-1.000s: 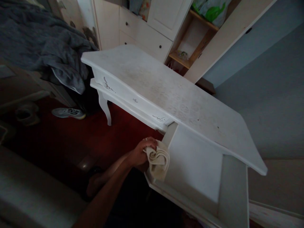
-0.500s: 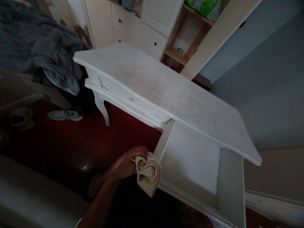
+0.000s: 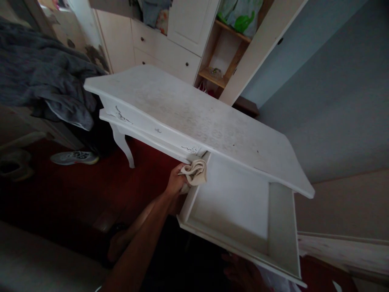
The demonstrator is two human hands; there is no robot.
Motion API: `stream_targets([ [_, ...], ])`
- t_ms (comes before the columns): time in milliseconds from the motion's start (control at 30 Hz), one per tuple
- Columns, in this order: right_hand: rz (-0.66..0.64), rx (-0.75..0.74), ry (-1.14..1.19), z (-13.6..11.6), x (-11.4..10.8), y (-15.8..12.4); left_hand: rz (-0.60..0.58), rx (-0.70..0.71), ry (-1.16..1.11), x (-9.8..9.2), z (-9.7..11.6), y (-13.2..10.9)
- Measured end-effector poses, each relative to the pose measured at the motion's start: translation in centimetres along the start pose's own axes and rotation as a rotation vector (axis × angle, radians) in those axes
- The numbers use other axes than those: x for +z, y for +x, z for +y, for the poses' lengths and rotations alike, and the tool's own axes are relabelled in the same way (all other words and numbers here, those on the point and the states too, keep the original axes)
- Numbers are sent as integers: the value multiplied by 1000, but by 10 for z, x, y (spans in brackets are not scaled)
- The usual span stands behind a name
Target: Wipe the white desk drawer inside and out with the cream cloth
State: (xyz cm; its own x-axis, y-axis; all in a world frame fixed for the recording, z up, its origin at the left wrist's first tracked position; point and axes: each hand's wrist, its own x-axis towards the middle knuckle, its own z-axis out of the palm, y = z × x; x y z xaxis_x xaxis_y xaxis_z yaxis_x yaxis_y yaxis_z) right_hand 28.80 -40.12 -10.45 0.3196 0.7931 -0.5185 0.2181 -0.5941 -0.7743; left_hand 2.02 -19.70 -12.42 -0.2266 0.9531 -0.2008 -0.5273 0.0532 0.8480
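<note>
My left hand (image 3: 175, 181) is closed on a folded beige cloth (image 3: 196, 172). The cloth rests against the left side wall of a pulled-out white drawer (image 3: 234, 202), close to where it enters the white desk (image 3: 188, 109). Inside, the drawer has a bare pale bottom with greyish grime along its front edge. Below the drawer front, in deep shadow, is my right hand (image 3: 243, 272); its fingers are too dark to make out. Grey smudges and a few dark specks mark the desktop.
A dark grey garment (image 3: 60, 77) hangs in a heap at the left. On the red floor (image 3: 146, 182) lies a grey sneaker (image 3: 74, 157). Behind the desk stands a white wardrobe (image 3: 164, 48) with open shelves holding a plastic bag (image 3: 243, 18). A grey-blue wall (image 3: 340, 93) rises at right.
My left hand has moved the cloth up and away from me along the drawer's left wall, from near its front corner toward the desk. The whole view has shifted slightly.
</note>
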Motion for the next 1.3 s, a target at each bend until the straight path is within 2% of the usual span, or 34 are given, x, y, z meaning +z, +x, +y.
stream_targets([
  [100, 37, -29, 55, 6, 4, 1, -70, 18, 3, -7, 22, -26],
  [167, 50, -48, 79, 9, 7, 2, -171, 35, 80, -18, 38, -47],
  [267, 48, -74, 94, 9, 10, 1, -371, 139, 339, -29, 60, -76],
  [333, 53, -83, 93, 7, 10, 1, -421, 289, 622, -26, 70, -93],
  [400, 53, -103, 86, 6, 10, 1, -385, 444, 956, -13, 75, -104],
  [467, 37, -134, 69, 6, 10, 1, -310, 535, 1229, 6, 77, -104],
  [567, 13, -162, 70, 8, 9, 3, -204, 584, 1404, 36, 77, -80],
  [667, -12, -179, 79, 9, 8, 6, -88, 583, 1355, 56, 75, -37],
  [733, -22, -193, 78, 9, 9, 7, 28, 565, 1208, 60, 71, -9],
  [800, -12, -199, 93, 8, 10, 6, 104, 494, 1026, 56, 66, 11],
  [867, 3, -196, 117, 7, 13, 4, 159, 409, 891, 44, 60, 19],
  [967, 22, -189, 161, 7, 20, 1, 202, 332, 756, 19, 54, 13],
  [1100, 47, -216, 249, 16, 29, 3, 241, 319, 600, -11, 52, -15],
  [1200, 91, -240, 278, 26, 35, 8, 315, 254, 486, -22, 54, -36],
  [1300, 131, -263, 318, 29, 40, 10, 447, 175, 408, -24, 59, -52],
])
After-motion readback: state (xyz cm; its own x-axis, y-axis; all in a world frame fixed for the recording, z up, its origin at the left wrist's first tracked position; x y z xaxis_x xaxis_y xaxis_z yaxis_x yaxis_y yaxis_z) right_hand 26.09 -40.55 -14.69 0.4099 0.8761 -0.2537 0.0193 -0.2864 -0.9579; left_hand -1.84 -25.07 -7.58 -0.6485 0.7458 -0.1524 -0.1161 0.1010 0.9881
